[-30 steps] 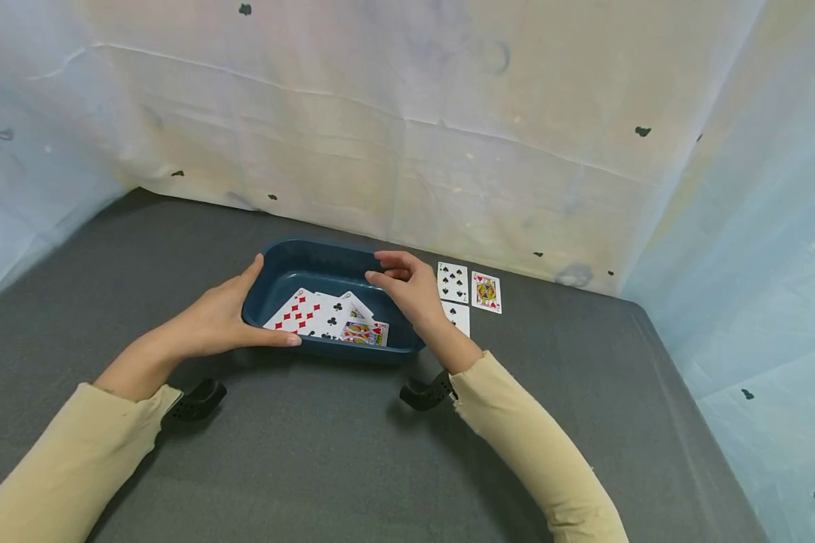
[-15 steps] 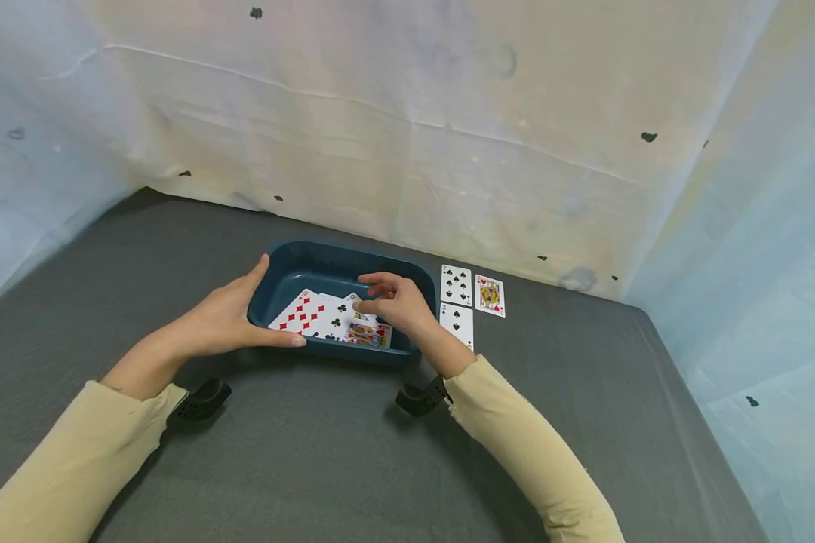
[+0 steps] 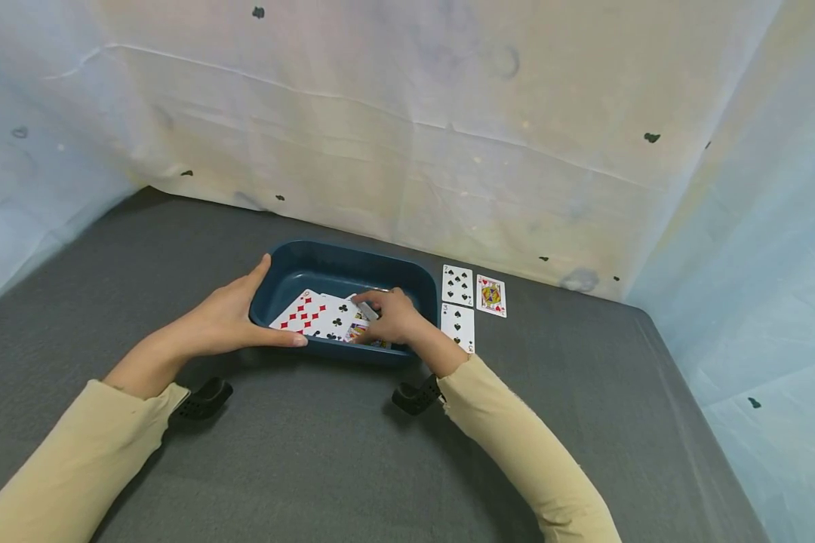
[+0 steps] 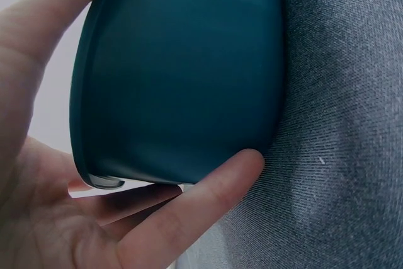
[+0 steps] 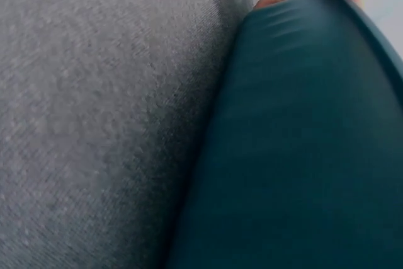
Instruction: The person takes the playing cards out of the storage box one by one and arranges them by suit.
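Observation:
A dark blue plastic bin [image 3: 299,260] stands on the table, its left end gripped by my left hand [image 3: 210,320]. The thumb lies along the near rim, and the left wrist view shows the fingers [image 4: 201,209] reaching round the bin's end wall. Face-up playing cards lie overlapped inside, among them a diamond card [image 3: 301,313], a club card [image 3: 336,317] and a face card [image 3: 356,329]. My right hand [image 3: 395,317] reaches down into the bin, thumb and fingers bent over the face card and a tilted card. I cannot tell if it pinches one.
Right of the bin lie 3 face-up cards: two spade cards, the upper spade card [image 3: 457,285] and the lower spade card [image 3: 457,326], and a face card with a red suit [image 3: 492,295]. A pale cloth backdrop [image 3: 407,136] rises behind the grey table [image 3: 299,452].
My right hand has moved from above the bin's right side down and left onto the cards inside. My left hand keeps its grip on the bin. The view has shifted slightly.

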The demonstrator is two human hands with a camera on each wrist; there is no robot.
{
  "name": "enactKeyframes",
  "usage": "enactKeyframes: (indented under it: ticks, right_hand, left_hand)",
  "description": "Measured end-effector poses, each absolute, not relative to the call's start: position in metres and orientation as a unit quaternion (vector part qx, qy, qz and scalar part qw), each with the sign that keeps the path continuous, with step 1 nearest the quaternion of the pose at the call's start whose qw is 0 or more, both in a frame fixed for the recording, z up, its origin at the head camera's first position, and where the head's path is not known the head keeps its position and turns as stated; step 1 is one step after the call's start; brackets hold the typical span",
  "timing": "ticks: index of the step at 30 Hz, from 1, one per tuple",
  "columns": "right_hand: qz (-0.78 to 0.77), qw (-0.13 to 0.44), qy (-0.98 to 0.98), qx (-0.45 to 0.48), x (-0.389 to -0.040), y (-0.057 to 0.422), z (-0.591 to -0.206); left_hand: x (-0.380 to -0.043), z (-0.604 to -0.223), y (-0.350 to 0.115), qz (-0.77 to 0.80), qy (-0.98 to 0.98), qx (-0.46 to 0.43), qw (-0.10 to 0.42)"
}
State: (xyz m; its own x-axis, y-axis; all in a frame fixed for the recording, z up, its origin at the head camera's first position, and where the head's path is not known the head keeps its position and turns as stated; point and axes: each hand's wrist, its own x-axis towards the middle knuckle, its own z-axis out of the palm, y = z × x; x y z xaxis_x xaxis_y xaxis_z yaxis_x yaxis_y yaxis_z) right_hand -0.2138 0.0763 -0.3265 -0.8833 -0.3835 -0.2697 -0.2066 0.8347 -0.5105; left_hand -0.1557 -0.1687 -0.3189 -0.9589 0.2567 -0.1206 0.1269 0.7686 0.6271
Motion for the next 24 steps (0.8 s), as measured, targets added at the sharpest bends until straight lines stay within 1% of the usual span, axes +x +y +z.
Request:
enactKeyframes:
  ticks: [10,17,24]
  right_hand:
    - [-0.176,0.175,0.960,-0.127,-0.2093,0.0745,-0.3224]
    - [-0.189,0.184,0.959,-0.107,-0.2095,0.0794,-0.3193]
    - [-0.222,0.142,0.961,-0.081,-0.2086,0.0825,-0.3208]
  left_hand:
    - [-0.1563,-0.3187,-0.1687,0.323,0.936,0.101,0.101]
    - [-0.1563,-0.3186,-0.1689,0.322,0.936,0.099,0.101]
    - [-0.1556,-0.3180,-0.1684,0.324,0.935,0.100,0.104]
